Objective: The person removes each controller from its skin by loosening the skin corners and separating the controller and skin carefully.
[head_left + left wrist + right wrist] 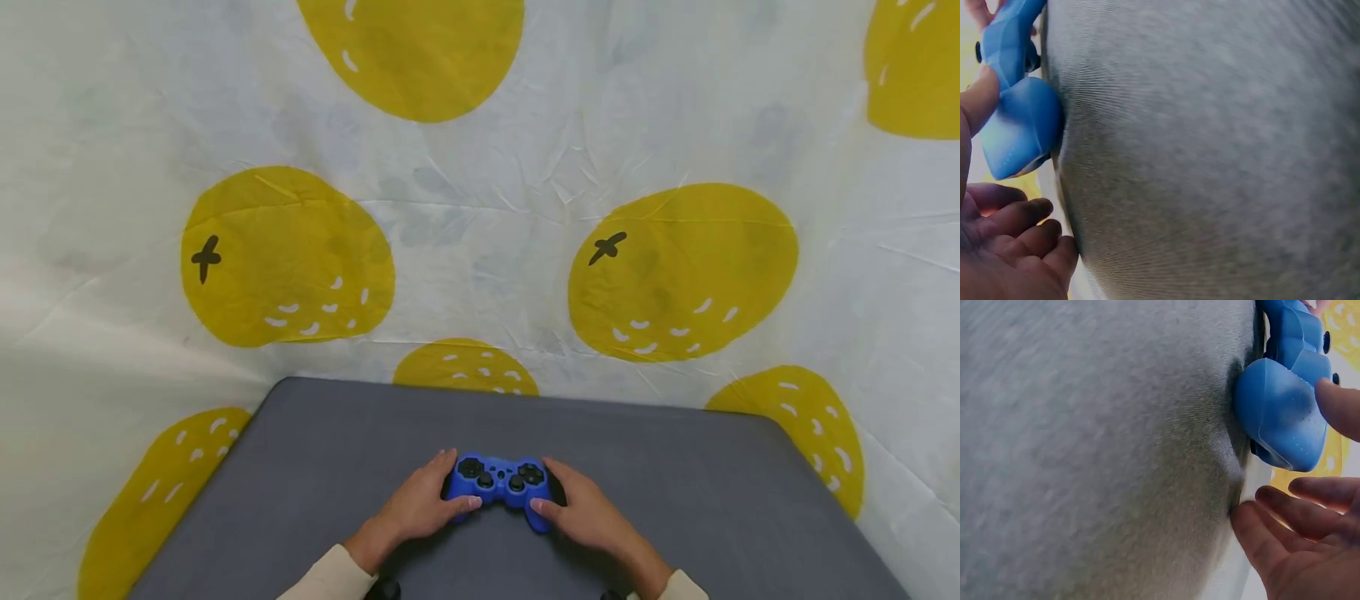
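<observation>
A blue game controller [499,482] with black buttons and sticks lies on the grey table, its handles toward the person. At its left side is the left hand [422,504], the thumb reaching over the left handle. In the left wrist view the thumb touches the blue handle [1022,128], while the other fingers [1025,219] lie apart from it near the table surface. On the opposite side, the right hand [592,508] has its thumb at the right handle. Its other fingers [1297,512] stand apart from the handle [1282,415] in the right wrist view.
The grey tabletop [360,433] has rounded far corners. Behind it and along both sides hangs a white cloth [480,275] printed with large yellow fruit. Light sleeves [330,575] cover the forearms near the bottom edge.
</observation>
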